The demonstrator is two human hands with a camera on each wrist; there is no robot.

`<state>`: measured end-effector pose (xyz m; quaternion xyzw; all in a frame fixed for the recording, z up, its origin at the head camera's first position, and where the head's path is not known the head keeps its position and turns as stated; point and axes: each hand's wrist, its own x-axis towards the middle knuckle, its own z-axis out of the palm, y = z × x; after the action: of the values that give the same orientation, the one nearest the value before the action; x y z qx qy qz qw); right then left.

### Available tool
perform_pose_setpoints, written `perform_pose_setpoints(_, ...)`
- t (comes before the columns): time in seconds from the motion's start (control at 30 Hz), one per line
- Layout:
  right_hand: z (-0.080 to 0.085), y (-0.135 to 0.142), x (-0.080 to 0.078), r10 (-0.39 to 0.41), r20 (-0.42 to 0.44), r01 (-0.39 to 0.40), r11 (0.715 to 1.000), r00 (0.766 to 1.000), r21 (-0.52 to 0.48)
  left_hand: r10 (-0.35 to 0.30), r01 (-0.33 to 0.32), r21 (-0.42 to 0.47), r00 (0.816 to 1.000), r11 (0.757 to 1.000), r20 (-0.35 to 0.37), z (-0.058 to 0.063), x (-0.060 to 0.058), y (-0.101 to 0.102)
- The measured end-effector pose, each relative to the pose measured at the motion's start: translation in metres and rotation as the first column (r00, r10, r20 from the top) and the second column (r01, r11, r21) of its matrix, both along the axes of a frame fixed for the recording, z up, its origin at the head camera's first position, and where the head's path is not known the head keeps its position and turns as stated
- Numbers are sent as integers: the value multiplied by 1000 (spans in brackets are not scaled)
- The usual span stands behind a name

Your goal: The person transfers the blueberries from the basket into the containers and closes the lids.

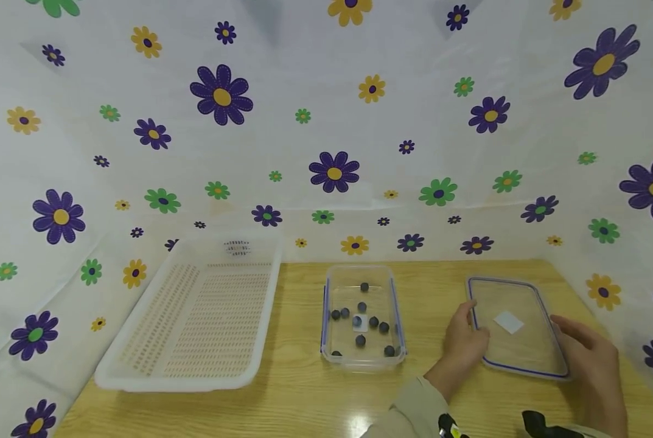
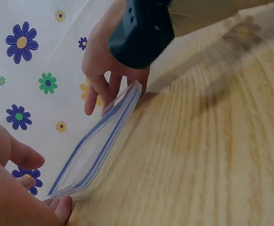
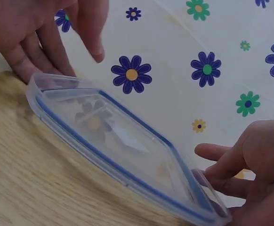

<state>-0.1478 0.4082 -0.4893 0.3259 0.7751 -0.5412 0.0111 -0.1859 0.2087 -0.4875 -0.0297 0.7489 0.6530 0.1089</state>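
Note:
Both hands hold a clear rectangular lid [image 1: 518, 340] with a blue seal, at the right of the table. My left hand [image 1: 465, 344] grips its left edge, and my right hand [image 1: 591, 359] has the right edge. In the right wrist view the lid [image 3: 123, 136] is tilted, with fingers along both ends. A pale square label shows on it. To the left stands an uncovered clear container [image 1: 364, 360] with blue side strips. Several dark round berries [image 1: 361, 340], which look like blueberries, lie scattered inside it.
A large white perforated basket [image 1: 178, 383] stands on the left of the wooden table [image 1: 299, 389]. White sheeting [image 1: 282, 134] printed with flowers rises behind the table and along both sides.

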Motion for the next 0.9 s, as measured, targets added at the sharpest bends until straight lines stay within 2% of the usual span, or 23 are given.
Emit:
perform_pose_setpoints(0.1, 2, -2, 0, -13, 6, 14, 995, 1000, -95, 35, -36, -14, 999, 999, -36, 0, -3, -4)
perform_pose_setpoints(0.23, 8, -8, -1, 9, -42, -12, 997, 999, -78, 49, -49, -1, 997, 999, -56, -2, -6, -11)
perform_pose_setpoints(0.33, 12, -15, -1, 34, -145, -35, 999, 989, -2, 75, -73, 23, 995, 997, -71, -1, -7, -17)
perform_pose_setpoints(0.43, 13, -21, 0, 47, -212, -47, 999, 976, 7, 110, -105, 63, 990, 992, -86, 6, -9, -21)
perform_pose_setpoints(0.5, 15, -23, -1, 58, -212, -55, 998, 976, 20, 121, -113, 99, 989, 989, -89, 14, -10, -24)
perform_pose_setpoints(0.57, 17, -24, -1, 64, -214, -62, 998, 975, 18, 105, -91, 114, 987, 989, -124, 22, -9, -30)
perform_pose_setpoints(0.63, 19, -27, -1, 63, -236, -62, 998, 970, 12, 72, -52, 110, 979, 993, -190, 30, -9, -38)
perform_pose_setpoints(0.73, 23, -32, -3, 25, -352, -58, 995, 936, -83, 11, 13, 77, 954, 997, -300, 40, -11, -55)
perform_pose_setpoints(0.8, 26, -38, -4, 9, -454, -93, 982, 891, -164, -17, 40, 60, 937, 997, -348, 45, -14, -67)
perform_pose_setpoints(0.9, 35, -47, -6, 17, -574, -173, 960, 819, -219, -22, 59, 104, 945, 993, -326, 51, -18, -84)
